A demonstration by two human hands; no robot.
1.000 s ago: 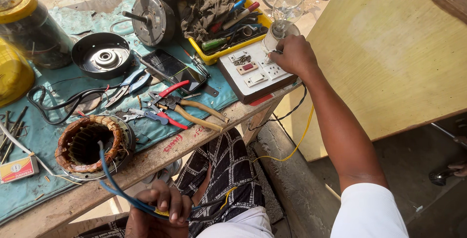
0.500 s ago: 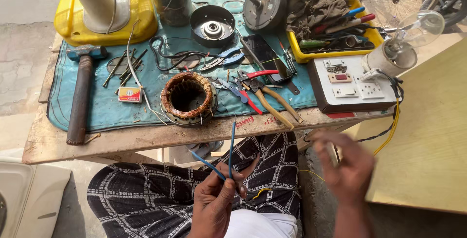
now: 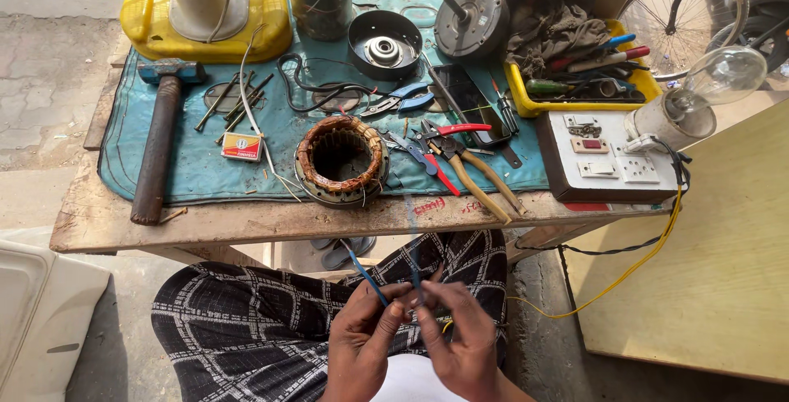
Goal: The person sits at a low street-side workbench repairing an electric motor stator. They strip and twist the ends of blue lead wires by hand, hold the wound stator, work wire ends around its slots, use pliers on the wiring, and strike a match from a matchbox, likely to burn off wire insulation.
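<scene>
The right hand (image 3: 464, 340) has come in from the side since half a second ago and is now joining the left hand (image 3: 362, 344) over the lap, right in the middle of the picture's lower edge. A full second back that same hand was up at the white switch board (image 3: 612, 159); now it is working low beside its partner.

Only the head view to go through. Both hands are pinching blue wire (image 3: 370, 281), fingers closed on it: the left is gripping one strand that is rising toward the bench, the right is closing thumb and fingers on a second strand, which is blurring upward. The wires are sitting between the hands, above the checked cloth on the knees, just below the wooden bench (image 3: 246, 225).

Doing this well looks like a matter of keeping each strand taut and apart, holding close to the ends, so the two are not tangling; that is my reading.

Counting along the bench now: one copper-wound motor ring (image 3: 341, 159) lying on the teal mat (image 3: 197, 164), one hammer (image 3: 156, 143) at the left, one pair of yellow-handled pliers (image 3: 477, 176), one red-handled cutter (image 3: 444, 143), one blue-handled tool (image 3: 403, 99), one black round cover (image 3: 385, 43), one yellow tray (image 3: 530, 102) holding screwdrivers, one glass bulb (image 3: 727, 73). Two blue strands, two hands.
</scene>
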